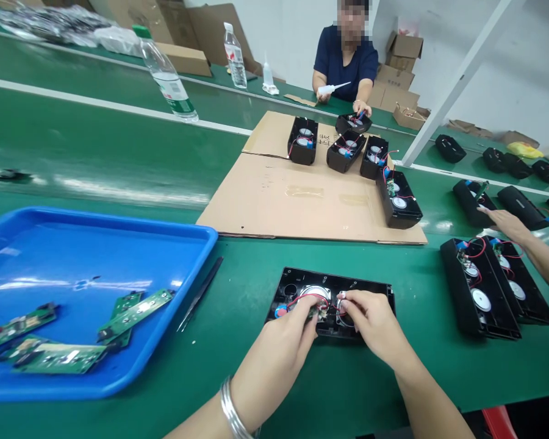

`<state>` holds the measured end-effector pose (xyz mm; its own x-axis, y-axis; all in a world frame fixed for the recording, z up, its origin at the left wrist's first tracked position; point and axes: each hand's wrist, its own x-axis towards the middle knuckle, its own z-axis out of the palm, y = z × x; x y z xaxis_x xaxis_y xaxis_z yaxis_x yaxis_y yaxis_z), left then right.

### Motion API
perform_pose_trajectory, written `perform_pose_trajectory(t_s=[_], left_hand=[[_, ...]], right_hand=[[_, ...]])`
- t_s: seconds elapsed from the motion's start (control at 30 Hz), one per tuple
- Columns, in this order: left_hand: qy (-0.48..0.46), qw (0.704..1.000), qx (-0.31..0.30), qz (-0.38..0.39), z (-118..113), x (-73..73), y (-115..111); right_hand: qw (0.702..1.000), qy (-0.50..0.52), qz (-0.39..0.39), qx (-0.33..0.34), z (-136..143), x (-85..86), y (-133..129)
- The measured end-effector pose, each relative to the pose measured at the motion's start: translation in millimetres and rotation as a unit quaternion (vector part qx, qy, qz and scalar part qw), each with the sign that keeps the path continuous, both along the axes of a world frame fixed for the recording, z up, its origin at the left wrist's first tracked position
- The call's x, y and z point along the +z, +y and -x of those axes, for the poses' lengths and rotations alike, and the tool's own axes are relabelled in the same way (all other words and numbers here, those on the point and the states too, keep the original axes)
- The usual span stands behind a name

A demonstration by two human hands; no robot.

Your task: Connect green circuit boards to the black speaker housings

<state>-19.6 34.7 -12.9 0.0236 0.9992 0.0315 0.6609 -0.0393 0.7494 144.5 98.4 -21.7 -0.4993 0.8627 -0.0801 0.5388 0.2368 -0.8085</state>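
Observation:
A black speaker housing (333,280) lies open side up on the green table in front of me, two round speaker drivers inside it. My left hand (286,341) reaches into it, thumb and fingers closed on a small circuit board (321,313); the fingers hide part of the board. At the housing's middle, my right hand (375,320) pinches the white plug on the end of a thin wire, above the right driver. Red wires (304,297) loop over the left driver. A blue part (280,311) sits at the housing's left end.
A blue tray (165,341) with several green circuit boards (135,316) stands left, a dark thin strip (201,292) beside it. More housings stand on cardboard (274,207) and at right (466,292). A co-worker's hand (507,222) reaches in from the right; another person (348,61) sits opposite.

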Motion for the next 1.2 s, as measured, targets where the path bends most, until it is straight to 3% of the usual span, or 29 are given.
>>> perform_pose_trajectory(t_s=[0.13,0.23,0.7,0.9,1.07,1.2], left_hand=[[-0.014,0.999,0.048,-0.004,-1.2,-6.3,-1.1],[0.004,1.000,0.012,-0.011,-0.3,-7.9,0.5],[0.057,0.994,-0.066,-0.063,0.8,-6.6,4.1],[0.044,0.991,-0.111,-0.058,8.8,-4.2,7.3],[-0.047,0.992,-0.112,-0.013,13.5,1.7,10.1],[-0.066,0.992,-0.108,-0.009,15.1,0.9,10.2]], right_hand=[[0.978,-0.129,-0.131,0.102,3.5,-2.2,-5.8],[0.958,-0.183,-0.178,0.131,5.4,-4.2,-8.3],[0.922,-0.282,-0.191,0.187,9.4,0.7,-10.4],[0.950,-0.220,-0.180,0.132,5.7,-9.5,-9.5],[0.968,-0.163,-0.141,0.131,8.2,-1.1,-4.0],[0.981,-0.121,-0.084,0.126,12.0,6.0,-0.5]])
